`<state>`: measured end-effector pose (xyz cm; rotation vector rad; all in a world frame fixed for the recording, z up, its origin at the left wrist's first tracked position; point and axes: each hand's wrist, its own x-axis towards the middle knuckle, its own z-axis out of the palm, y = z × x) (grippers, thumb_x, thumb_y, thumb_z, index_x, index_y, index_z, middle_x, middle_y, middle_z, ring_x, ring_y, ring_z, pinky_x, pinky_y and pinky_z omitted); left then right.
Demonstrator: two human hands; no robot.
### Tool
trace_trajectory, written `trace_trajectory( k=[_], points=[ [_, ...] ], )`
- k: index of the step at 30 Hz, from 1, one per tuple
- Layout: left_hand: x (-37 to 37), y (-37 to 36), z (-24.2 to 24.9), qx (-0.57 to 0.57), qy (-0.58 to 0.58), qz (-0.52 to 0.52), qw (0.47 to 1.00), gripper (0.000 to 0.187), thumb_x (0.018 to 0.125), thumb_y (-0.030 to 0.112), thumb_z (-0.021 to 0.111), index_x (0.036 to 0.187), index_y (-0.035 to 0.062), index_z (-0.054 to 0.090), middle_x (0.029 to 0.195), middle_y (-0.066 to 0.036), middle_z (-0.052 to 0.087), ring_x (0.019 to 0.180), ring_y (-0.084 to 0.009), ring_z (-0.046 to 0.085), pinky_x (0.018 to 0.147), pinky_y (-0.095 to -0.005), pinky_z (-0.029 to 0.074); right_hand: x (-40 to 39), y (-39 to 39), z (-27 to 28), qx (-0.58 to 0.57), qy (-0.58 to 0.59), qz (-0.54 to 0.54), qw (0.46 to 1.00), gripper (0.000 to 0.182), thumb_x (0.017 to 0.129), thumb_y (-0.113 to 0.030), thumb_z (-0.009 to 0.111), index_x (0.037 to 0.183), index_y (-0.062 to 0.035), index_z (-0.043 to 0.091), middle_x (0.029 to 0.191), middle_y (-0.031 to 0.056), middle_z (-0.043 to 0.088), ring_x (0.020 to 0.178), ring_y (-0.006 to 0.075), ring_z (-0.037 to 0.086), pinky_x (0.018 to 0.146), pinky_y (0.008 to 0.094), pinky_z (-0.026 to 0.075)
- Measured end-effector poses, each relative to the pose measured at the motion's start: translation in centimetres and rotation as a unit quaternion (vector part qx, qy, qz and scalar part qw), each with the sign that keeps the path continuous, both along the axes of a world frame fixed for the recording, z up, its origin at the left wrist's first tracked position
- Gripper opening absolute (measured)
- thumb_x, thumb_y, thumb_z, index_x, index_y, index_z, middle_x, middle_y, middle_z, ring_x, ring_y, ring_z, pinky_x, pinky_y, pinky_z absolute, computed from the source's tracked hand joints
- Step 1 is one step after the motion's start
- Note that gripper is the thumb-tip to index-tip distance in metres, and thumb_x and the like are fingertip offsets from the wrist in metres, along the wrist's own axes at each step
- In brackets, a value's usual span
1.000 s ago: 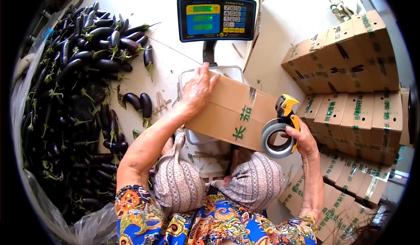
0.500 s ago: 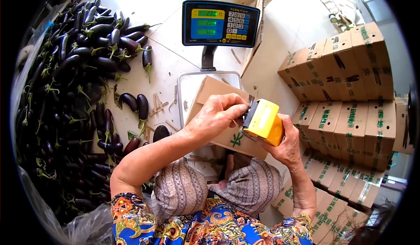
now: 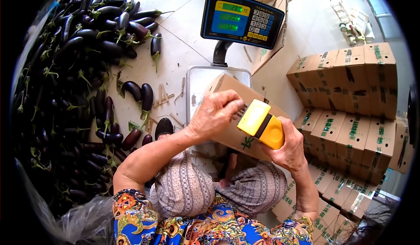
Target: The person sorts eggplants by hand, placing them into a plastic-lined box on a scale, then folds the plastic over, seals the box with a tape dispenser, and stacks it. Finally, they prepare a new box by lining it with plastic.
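Observation:
My right hand [image 3: 289, 146] is wrapped round the right end of a yellow tape dispenser [image 3: 261, 124] with a dark band across it. My left hand [image 3: 215, 114] has its fingers pinched together at the dispenser's left edge; what they hold is too small to make out. Both hands are above a closed cardboard box [image 3: 234, 133] with green print, which lies tilted on the metal platform of a scale [image 3: 197, 85]. The scale's display [image 3: 243, 19] stands behind the box, its green numbers lit.
A large heap of eggplants [image 3: 65, 92] covers the left side, with loose ones near the scale. Printed boxes [image 3: 345, 81] are stacked at the right. A cardboard sheet [image 3: 273, 43] leans behind the display. Clear plastic [image 3: 87, 221] lies at the lower left.
The view has shifted, so the scale appears further right. The yellow dispenser has been turned in my right hand and shows its dark band mid-body. My left hand remains pinched beside it.

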<state>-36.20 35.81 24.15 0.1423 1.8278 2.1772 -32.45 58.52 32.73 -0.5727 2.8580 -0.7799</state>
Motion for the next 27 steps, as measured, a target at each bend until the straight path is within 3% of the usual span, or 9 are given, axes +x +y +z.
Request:
trace_trajectory(
  k=[3, 7, 9, 14, 27],
  points=[
    [-0.8, -3.6, -1.1, -0.064, 0.029, 0.062, 0.996, 0.018, 0.098, 0.017, 0.060, 0.097, 0.0006, 0.068, 0.074, 0.002, 0.062, 0.064, -0.0039, 0.053, 0.055, -0.0205, 0.043, -0.2, -0.3, 0.6, 0.048, 0.008, 0.016, 0.999, 0.066, 0.062, -0.022, 0.089, 0.114, -0.0034, 0.052, 0.097, 0.0179, 0.065, 0.086, 0.0379, 0.068, 0.076, 0.0411, 0.056],
    [-3.7, -13.3, -6.5, -0.005, -0.109, 0.190, 0.976, 0.016, 0.098, 0.019, 0.060, 0.087, 0.0092, 0.066, 0.067, 0.007, 0.052, 0.056, -0.0008, 0.039, 0.049, -0.0182, 0.030, -0.4, 0.3, 1.0, 0.128, 0.006, -0.007, 0.992, 0.064, 0.063, -0.026, 0.089, 0.111, -0.0038, 0.053, 0.094, 0.0175, 0.065, 0.084, 0.0371, 0.068, 0.075, 0.0412, 0.056],
    [-3.2, -14.4, -7.9, 0.040, -0.105, 0.190, 0.975, 0.021, 0.099, 0.024, 0.060, 0.084, 0.0096, 0.065, 0.066, 0.007, 0.051, 0.056, -0.0009, 0.039, 0.050, -0.0181, 0.031, -0.8, -0.2, 1.2, 0.148, 0.020, 0.027, 0.988, 0.056, 0.068, -0.025, 0.083, 0.109, -0.0015, 0.054, 0.089, 0.0184, 0.064, 0.076, 0.0360, 0.068, 0.068, 0.0405, 0.057],
    [-2.6, -14.2, -10.0, 0.039, -0.071, 0.221, 0.972, 0.026, 0.100, 0.025, 0.061, 0.080, 0.0091, 0.063, 0.065, 0.008, 0.049, 0.056, -0.0005, 0.038, 0.049, -0.0180, 0.031, -1.8, -1.4, 1.6, 0.171, -0.004, 0.009, 0.985, 0.059, 0.064, -0.024, 0.087, 0.109, -0.0039, 0.053, 0.090, 0.0175, 0.065, 0.079, 0.0367, 0.068, 0.072, 0.0413, 0.056],
    [-2.0, -12.7, -15.6, -0.140, -0.022, 0.235, 0.962, 0.028, 0.099, 0.020, 0.060, 0.079, -0.0002, 0.060, 0.062, 0.003, 0.047, 0.061, -0.0065, 0.042, 0.055, -0.0254, 0.036, -2.6, -2.5, -0.3, 0.203, -0.023, 0.033, 0.978, 0.052, 0.069, -0.025, 0.083, 0.103, -0.0026, 0.051, 0.084, 0.0190, 0.062, 0.075, 0.0384, 0.066, 0.067, 0.0423, 0.054]
  ],
)
